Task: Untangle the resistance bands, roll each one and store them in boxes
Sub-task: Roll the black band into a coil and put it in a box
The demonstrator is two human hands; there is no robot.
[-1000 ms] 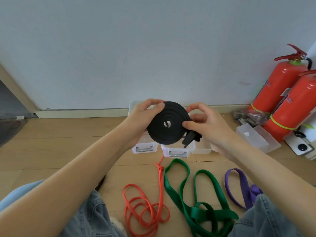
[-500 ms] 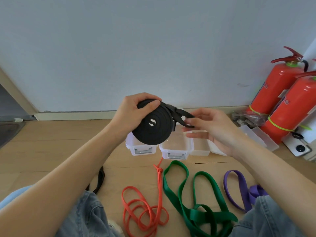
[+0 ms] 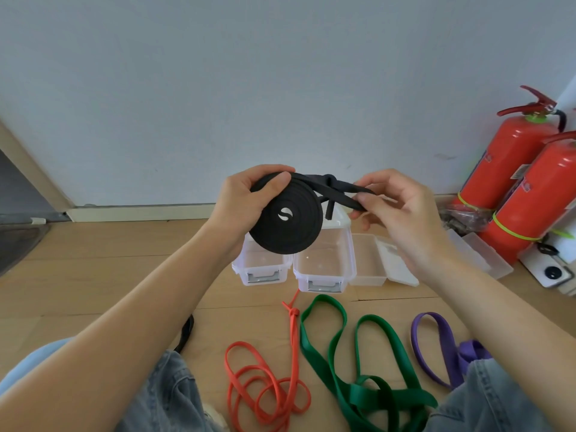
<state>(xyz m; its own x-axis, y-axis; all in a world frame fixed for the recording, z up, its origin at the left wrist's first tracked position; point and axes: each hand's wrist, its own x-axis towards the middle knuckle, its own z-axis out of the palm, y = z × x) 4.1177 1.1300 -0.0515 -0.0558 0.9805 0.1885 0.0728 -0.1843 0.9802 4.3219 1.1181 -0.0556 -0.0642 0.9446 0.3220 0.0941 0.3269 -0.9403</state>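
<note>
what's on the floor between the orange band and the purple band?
The green band, lying loose on the wooden floor in loops, seen in the head view.

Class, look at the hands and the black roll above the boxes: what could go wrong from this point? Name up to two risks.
1. The left hand alone grips the black roll; if it slackens, the coil may spring loose.
2. The right hand pinches a knotted tail; pulling it could tighten the knot and leave the roll too bulky for a box.
</note>
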